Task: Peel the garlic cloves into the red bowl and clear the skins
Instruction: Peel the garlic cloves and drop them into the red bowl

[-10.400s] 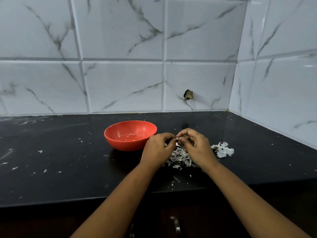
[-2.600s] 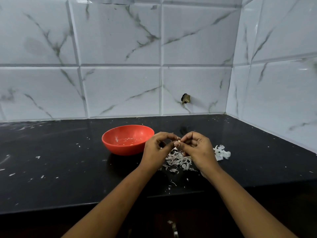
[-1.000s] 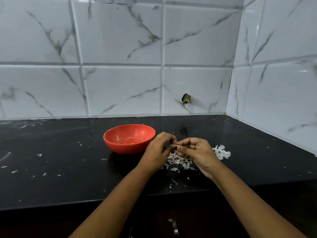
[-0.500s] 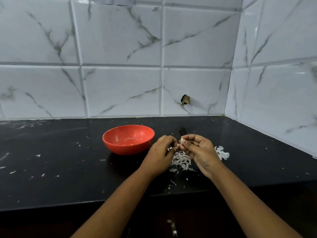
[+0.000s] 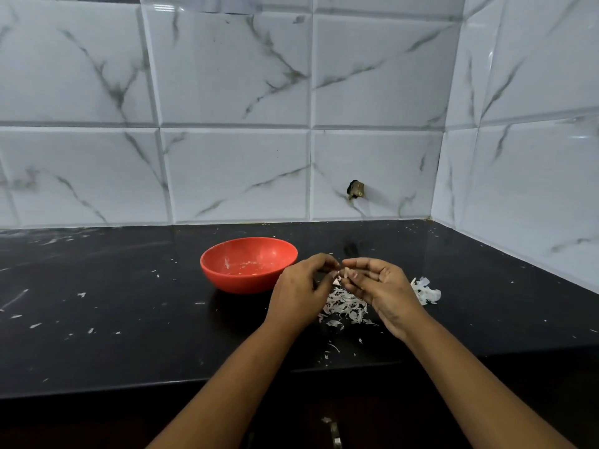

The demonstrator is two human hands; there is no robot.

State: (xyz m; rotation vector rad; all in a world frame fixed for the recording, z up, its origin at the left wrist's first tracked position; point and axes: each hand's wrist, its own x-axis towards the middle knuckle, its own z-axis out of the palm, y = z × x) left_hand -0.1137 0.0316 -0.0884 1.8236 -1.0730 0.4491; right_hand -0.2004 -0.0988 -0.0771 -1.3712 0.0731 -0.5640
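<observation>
The red bowl (image 5: 227, 276) sits on the black counter with small pale bits at its bottom. Just right of it, my right hand (image 5: 385, 291) pinches a small garlic clove (image 5: 346, 272) between thumb and fingertips. My left hand (image 5: 299, 291) pinches a strip of skin (image 5: 337, 280) that hangs off the clove. Under both hands lies a heap of white skins (image 5: 345, 309). A second, smaller clump of skins (image 5: 426, 291) lies to the right of my right hand.
The black counter (image 5: 113, 303) carries scattered white flecks on its left half. Marble-look tiled walls close the back and the right side, with a small dark fitting (image 5: 355, 190) on the back wall. The counter's front edge runs below my forearms.
My hands have parted a little, and a strip of skin now hangs free from the clove between them. The bowl and skin heaps have not moved.
</observation>
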